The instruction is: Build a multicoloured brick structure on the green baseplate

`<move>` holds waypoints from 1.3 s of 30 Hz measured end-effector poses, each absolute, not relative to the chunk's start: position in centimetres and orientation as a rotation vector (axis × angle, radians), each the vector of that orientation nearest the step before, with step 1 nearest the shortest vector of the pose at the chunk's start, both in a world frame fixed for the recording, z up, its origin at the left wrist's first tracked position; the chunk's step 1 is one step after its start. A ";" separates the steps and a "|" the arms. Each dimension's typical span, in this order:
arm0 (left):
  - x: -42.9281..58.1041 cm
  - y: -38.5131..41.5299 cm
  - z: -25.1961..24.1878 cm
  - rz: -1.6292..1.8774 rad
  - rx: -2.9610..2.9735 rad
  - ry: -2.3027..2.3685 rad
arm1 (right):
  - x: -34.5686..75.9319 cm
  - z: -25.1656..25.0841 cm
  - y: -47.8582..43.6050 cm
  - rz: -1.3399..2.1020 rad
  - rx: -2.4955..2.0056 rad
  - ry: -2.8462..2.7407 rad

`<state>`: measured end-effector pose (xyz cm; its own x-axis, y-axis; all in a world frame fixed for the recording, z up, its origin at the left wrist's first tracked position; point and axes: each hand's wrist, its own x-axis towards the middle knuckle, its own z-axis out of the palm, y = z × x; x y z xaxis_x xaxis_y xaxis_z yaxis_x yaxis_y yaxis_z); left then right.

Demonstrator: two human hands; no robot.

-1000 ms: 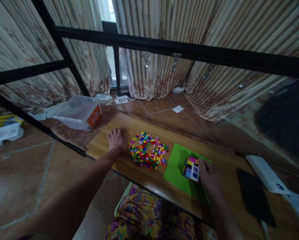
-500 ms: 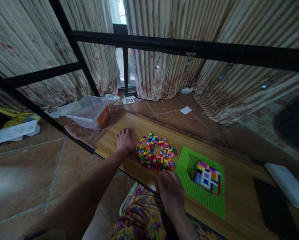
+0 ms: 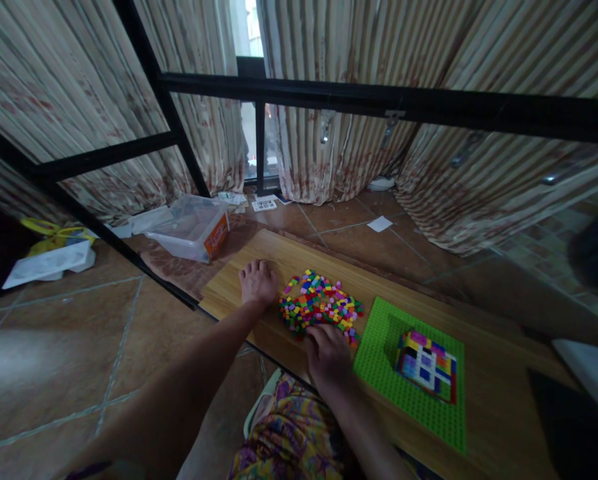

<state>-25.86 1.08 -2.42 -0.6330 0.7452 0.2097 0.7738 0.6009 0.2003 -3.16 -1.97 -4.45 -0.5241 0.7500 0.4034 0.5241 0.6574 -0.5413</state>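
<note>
My left hand [image 3: 259, 283] lies flat on the wooden board, left of a loose pile of small coloured toy bricks [image 3: 323, 300]. Its fingers are stretched out, and nothing shows under them. At the near edge of that pile is my right hand [image 3: 329, 357], fingers bent and a little apart, tips touching the bricks. I see no brick held in it. To the right a green baseplate [image 3: 379, 340] carries a low, boxy build of many-coloured bricks [image 3: 427, 365].
A clear plastic box [image 3: 191, 227] with an orange label stands on the floor beyond the board's left end. Black metal bars [image 3: 329, 93] cross in front of striped curtains. A dark flat object [image 3: 569, 420] and a pale one [image 3: 586, 373] lie at the far right.
My right hand has moved forward from the board's near side onto the edge of the brick pile. The left hand stays on the board. The whole view has shifted slightly.
</note>
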 end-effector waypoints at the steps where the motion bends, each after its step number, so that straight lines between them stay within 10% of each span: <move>1: -25.9 1.1 -2.4 -0.417 -1.294 -2.715 | -3.3 -4.4 -1.5 0.479 -0.987 -2.230; 18: -25.9 1.1 -2.7 -0.384 -1.276 -2.687 | -7.4 -3.0 -6.7 0.874 -0.695 -2.316; 39: -25.9 1.1 -2.9 -0.449 -1.283 -2.652 | -6.9 -1.0 6.4 0.269 -1.194 -2.324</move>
